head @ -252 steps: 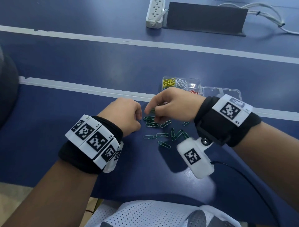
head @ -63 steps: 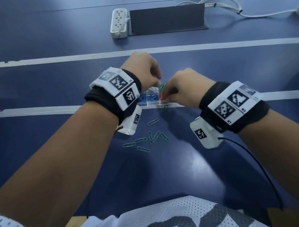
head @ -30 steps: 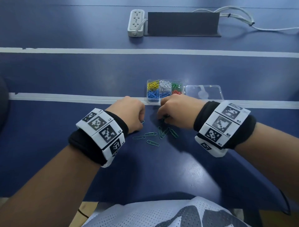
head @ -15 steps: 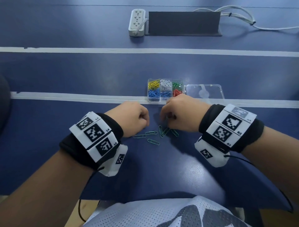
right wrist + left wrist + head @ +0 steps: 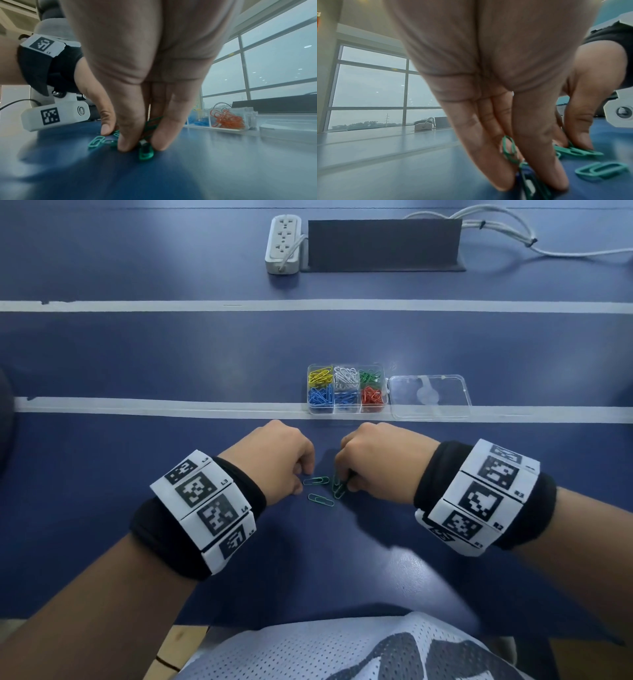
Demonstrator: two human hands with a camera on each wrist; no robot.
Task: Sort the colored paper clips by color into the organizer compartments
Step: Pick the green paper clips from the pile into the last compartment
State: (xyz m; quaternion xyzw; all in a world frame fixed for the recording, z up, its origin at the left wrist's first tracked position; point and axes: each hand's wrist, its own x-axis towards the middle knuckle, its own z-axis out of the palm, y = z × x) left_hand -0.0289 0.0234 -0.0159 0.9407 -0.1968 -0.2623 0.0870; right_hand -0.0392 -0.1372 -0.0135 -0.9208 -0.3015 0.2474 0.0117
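Head view: my left hand (image 5: 277,462) pinches green paper clips (image 5: 510,150) between thumb and fingers, my right hand (image 5: 380,462) pinches more green clips (image 5: 150,124), both down on the blue table (image 5: 308,559). One loose clip (image 5: 320,499) lies between them; the organizer (image 5: 346,410) sits just beyond.

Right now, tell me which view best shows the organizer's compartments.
The head view: it looks down into the organizer, showing all six compartments and their colours. The right wrist view catches it side-on, with only red and some blue clips clear. The left wrist view does not show it.
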